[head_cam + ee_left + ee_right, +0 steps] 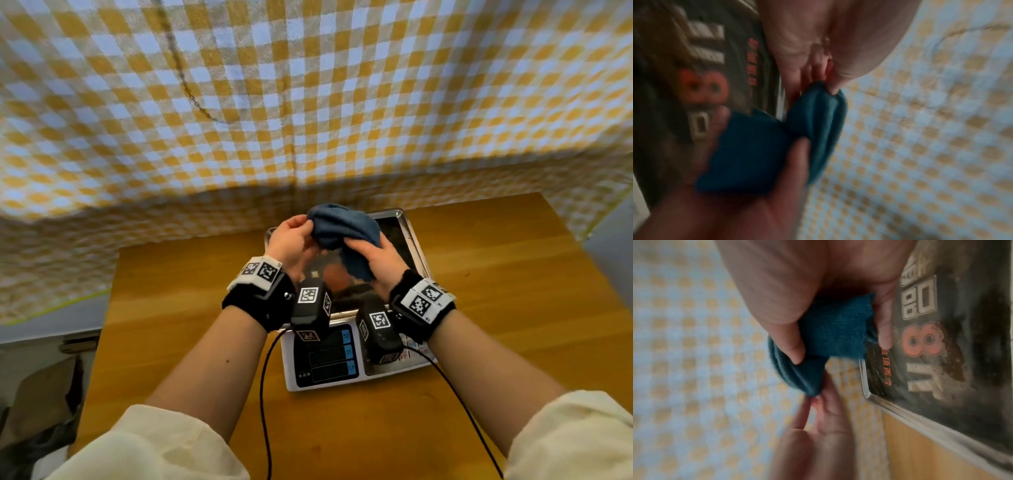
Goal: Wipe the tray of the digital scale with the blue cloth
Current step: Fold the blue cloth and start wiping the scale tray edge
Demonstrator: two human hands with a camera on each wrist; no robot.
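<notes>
A digital scale (325,363) sits on the wooden table, its steel tray (412,236) dark and printed with letters and an orange 8 (925,340). Above the tray I hold the bunched blue cloth (342,229) in both hands. My left hand (294,240) pinches its left end between thumb and fingers (835,82). My right hand (373,257) grips the cloth's lower part, thumb (789,344) on one side and fingers on the other. The cloth (760,146) hangs clear of the tray surface.
A yellow and white checked cloth (308,102) hangs behind and drapes over the table's back edge. Bare wooden tabletop (513,291) lies left and right of the scale. Black cables (263,394) run from the wrist cameras towards me. Cardboard and clutter (41,394) sit off the table's left side.
</notes>
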